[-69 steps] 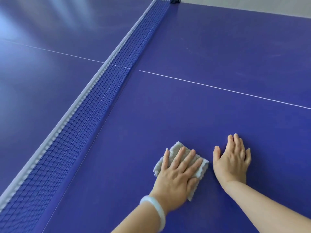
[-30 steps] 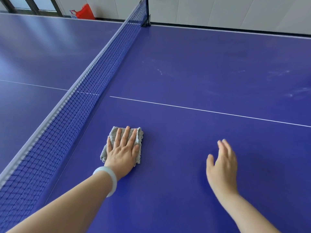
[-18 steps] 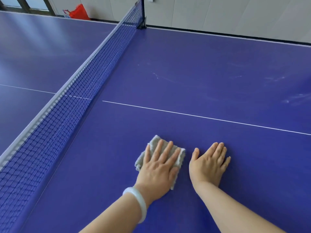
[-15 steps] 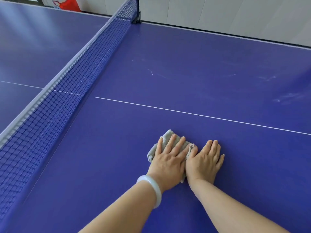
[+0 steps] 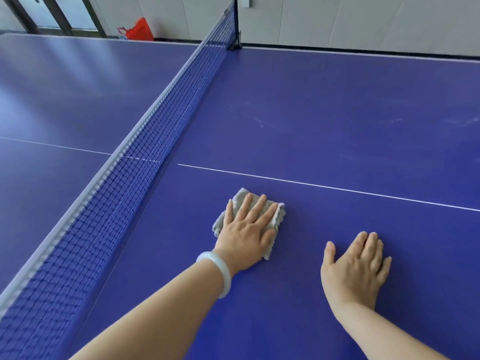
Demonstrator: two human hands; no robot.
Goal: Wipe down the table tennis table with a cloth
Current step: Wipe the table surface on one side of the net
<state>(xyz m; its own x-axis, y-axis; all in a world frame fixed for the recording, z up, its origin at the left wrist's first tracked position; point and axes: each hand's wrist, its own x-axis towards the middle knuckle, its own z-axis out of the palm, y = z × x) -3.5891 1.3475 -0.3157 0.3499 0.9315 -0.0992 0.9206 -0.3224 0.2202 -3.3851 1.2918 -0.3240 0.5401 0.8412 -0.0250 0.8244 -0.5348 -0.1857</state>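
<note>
Blue surface [image 5: 337, 100], net [image 5: 145, 141] across it, faint smears [image 5: 259, 122] beyond the white line [image 5: 337, 188]. Panelled wall [image 5: 337, 19], red bag [image 5: 137, 31] behind. Left hand [image 5: 246, 235], fingers straight, presses the grey cloth [image 5: 217, 226], largely covered. Right hand [image 5: 355, 268] flat, fingers released.

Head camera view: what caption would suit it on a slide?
Left hand presses a grey cloth onto the blue table tennis table; right hand rests flat beside it.

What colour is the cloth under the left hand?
Light grey cloth, seen in the head view, pressed flat by the left hand.
</note>
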